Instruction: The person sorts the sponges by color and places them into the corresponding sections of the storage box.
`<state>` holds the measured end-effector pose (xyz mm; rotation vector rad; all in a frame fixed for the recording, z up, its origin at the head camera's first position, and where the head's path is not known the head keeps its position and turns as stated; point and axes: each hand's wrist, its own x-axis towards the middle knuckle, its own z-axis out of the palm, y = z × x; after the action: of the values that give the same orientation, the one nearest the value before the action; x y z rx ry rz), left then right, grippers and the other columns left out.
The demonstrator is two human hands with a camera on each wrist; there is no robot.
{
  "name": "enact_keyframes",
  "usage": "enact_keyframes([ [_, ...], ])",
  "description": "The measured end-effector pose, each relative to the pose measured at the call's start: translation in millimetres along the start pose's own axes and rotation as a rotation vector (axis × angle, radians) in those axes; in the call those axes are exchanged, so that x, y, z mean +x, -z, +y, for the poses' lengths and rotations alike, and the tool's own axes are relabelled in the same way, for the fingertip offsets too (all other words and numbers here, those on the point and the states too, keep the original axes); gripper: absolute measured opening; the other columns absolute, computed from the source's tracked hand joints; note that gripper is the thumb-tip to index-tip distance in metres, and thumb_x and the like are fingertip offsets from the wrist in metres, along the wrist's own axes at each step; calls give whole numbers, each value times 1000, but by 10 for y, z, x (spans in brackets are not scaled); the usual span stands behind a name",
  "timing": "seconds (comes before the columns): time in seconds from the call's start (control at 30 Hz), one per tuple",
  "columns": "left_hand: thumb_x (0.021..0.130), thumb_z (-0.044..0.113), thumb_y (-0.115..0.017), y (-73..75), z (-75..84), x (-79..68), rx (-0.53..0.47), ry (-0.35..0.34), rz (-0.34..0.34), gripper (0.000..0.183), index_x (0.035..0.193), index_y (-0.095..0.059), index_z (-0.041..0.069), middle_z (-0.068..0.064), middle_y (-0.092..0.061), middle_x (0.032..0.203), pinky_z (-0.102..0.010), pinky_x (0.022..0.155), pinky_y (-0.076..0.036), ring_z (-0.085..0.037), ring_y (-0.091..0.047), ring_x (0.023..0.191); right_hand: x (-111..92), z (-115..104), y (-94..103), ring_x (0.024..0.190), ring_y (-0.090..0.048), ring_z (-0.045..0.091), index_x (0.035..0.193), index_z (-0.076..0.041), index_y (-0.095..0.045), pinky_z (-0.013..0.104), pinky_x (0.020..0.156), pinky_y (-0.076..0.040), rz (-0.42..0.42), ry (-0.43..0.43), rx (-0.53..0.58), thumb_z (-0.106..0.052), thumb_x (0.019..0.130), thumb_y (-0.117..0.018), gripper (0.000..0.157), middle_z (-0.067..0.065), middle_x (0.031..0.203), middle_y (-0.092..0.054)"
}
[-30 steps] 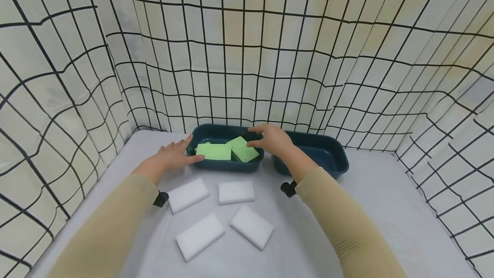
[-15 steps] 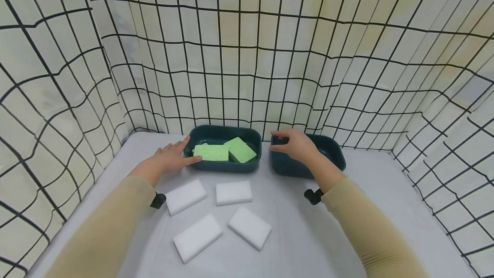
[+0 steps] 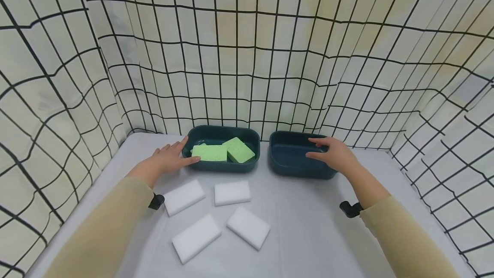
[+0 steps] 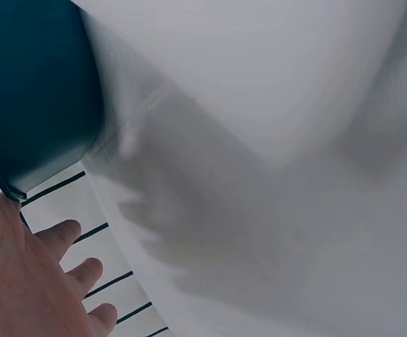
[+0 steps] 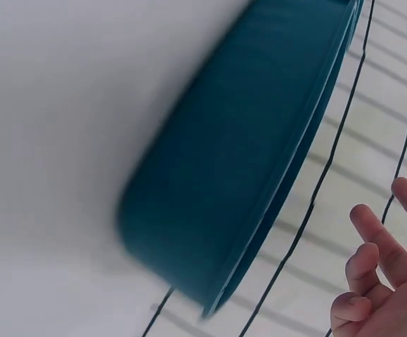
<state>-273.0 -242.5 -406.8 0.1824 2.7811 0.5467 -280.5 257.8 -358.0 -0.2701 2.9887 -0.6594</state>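
My left hand (image 3: pixel 167 158) lies against the left end of a dark teal bin (image 3: pixel 224 167), thumb across the front rim and the other fingers extended along the side. Inside this bin are light green sponges: one flat sponge (image 3: pixel 209 152) near the front left and a tilted sponge (image 3: pixel 238 150) beside it. A bit of green shows behind the first. My right hand (image 3: pixel 335 154) hovers over the right end of a second teal bin (image 3: pixel 299 170), thumb and forefinger apart, holding nothing. In the right wrist view its fingers (image 5: pixel 386 246) are loosely spread next to the bin's wall.
Several white sponges lie on the white table in front of the left bin: a left one (image 3: pixel 184 197), a middle one (image 3: pixel 232 193), a front one (image 3: pixel 196 238) and a right one (image 3: pixel 248 228). Black wire mesh (image 3: pixel 231 72) stands behind the bins and at both sides.
My right hand has moved right, from above the left bin's right end across to the right end of the second bin. My left hand stays at the left bin; the sponges keep their places.
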Motion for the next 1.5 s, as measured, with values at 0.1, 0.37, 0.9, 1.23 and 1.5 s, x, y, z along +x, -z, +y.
enact_keyframes([
  [0.1, 85, 83, -41, -3, -3, -6, 1, 2, 0, 115, 159, 3, 9, -33, -9, 159, -72, 110, 1, -56, -3, 144, -87, 193, 50, 114, -54, 35, 149, -25, -49, 51, 85, -49, 18, -19, -10, -64, 85, -67, 77, 11, 138, -55],
  [0.37, 85, 83, -41, -3, 4, -30, 5, 5, 3, 115, 159, 4, 8, -33, -8, 159, -72, 110, 2, -55, -2, 144, -261, 522, 152, 107, -48, 33, 150, -19, -47, 41, 72, -46, 40, -60, -17, -70, 83, -64, 86, 17, 139, -53],
  [0.9, 84, 84, -41, 12, 14, 4, 9, 10, -7, 115, 159, 5, 10, -32, -7, 159, -71, 111, 2, -56, -2, 144, -155, 1049, -2, 134, -36, 51, 161, -23, -4, 69, 100, -35, -160, -110, 177, -61, 89, -64, 101, 27, 151, -34],
  [1.23, 84, 85, -41, 3, 6, 25, 1, 4, -4, 116, 160, 5, 10, -32, -6, 160, -72, 111, 1, -56, -2, 144, -95, 1168, -124, 121, -48, 44, 160, -27, 6, 63, 93, -43, -256, -173, 313, -55, 94, -60, 97, 34, 156, -20],
  [1.5, 84, 84, -42, -17, -17, 15, -8, 10, 9, 116, 160, 4, 9, -33, -6, 159, -71, 111, 1, -56, -1, 143, -72, 1204, -185, 113, -52, 38, 160, -29, 4, 61, 92, -43, -250, -185, 335, -61, 91, -61, 101, 34, 155, -23],
])
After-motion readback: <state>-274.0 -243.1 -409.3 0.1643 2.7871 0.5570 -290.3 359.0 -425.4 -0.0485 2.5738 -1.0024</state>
